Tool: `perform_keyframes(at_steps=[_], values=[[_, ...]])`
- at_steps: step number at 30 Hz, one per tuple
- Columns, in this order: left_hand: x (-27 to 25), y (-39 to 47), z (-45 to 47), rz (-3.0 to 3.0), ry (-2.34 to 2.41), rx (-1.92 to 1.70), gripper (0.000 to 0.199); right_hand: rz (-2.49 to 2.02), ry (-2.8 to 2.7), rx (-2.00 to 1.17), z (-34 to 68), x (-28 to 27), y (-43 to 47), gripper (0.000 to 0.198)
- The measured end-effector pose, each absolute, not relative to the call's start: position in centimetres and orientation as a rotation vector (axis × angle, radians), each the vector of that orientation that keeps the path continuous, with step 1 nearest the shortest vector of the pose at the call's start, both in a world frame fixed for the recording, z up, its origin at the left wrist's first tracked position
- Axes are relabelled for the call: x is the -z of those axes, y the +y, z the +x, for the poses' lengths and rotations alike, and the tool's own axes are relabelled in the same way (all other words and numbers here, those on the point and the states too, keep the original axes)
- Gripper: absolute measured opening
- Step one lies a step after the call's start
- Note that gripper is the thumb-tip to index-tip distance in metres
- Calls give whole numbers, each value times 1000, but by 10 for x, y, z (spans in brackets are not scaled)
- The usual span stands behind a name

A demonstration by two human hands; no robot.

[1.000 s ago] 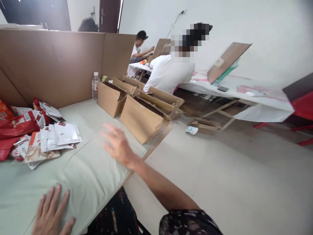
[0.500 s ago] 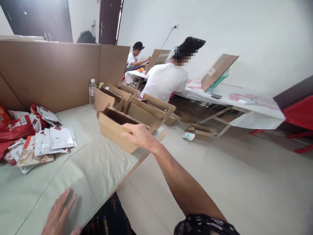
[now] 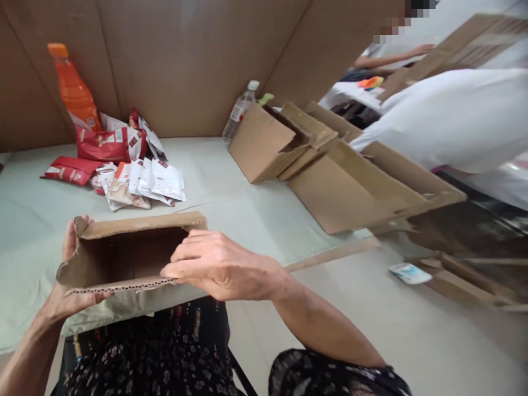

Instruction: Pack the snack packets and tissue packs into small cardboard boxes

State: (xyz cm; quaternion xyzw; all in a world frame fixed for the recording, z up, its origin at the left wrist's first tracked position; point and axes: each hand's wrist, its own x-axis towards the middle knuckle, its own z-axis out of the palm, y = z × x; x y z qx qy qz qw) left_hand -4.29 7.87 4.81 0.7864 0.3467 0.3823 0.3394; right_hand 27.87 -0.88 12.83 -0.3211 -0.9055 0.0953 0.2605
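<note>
An open-topped cardboard box [image 3: 140, 228] with rough-cut edges is held between my two hands at the table's near edge. Its dark inside faces up toward me, and I see nothing in it. My left hand [image 3: 68, 286] wraps around the box's left end, partly hidden behind the cardboard. On the right end, my right hand [image 3: 218, 261] grips the rim, thumb and fingers closed over it. Beyond the box lie several white sachets [image 3: 165, 180] and red packets [image 3: 101, 144] in a loose pile.
An orange-capped bottle [image 3: 74, 88] and a clear bottle [image 3: 241, 113] stand against a tall cardboard screen [image 3: 185, 66]. More open cardboard boxes [image 3: 342, 187] sit at the table's right edge. A person in a white shirt [image 3: 454, 118] is beyond them. On the floor are another box [image 3: 457, 280] and a white-and-blue cup [image 3: 410, 273].
The box has moved from beside the other boxes on the right to in front of me. My left hand has left the tabletop and taken hold of it. The view has turned left.
</note>
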Motion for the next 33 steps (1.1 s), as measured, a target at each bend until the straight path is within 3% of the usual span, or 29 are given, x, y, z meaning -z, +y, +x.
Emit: perform_keyframes(at_steps=[3,6,10,14,19,26,29,33], values=[[-34,85,-51,1946,784,-907,139,-883,-2440,-304,280,-128,-7,27],[-32,86,-52,1973,819,-844,131,-979,-2377,-425,286,-135,-10,24],[-47,93,-51,2091,811,-905,121,-1165,-2218,-608,297,-150,-16,50],[-48,105,-62,2114,877,-938,128,-1479,-1996,-673,302,-146,-11,39],[-47,100,-75,2147,977,-869,123,-1441,-1719,-952,299,-122,7,46],[-114,56,-57,2347,762,-1485,59,-1206,-2000,-986,305,-132,3,31],[-138,49,-44,2679,817,-1202,34,-1222,-2127,-1013,309,-137,-3,29],[-142,64,-33,2955,798,-984,15,-1213,-2220,-967,307,-139,-5,33]])
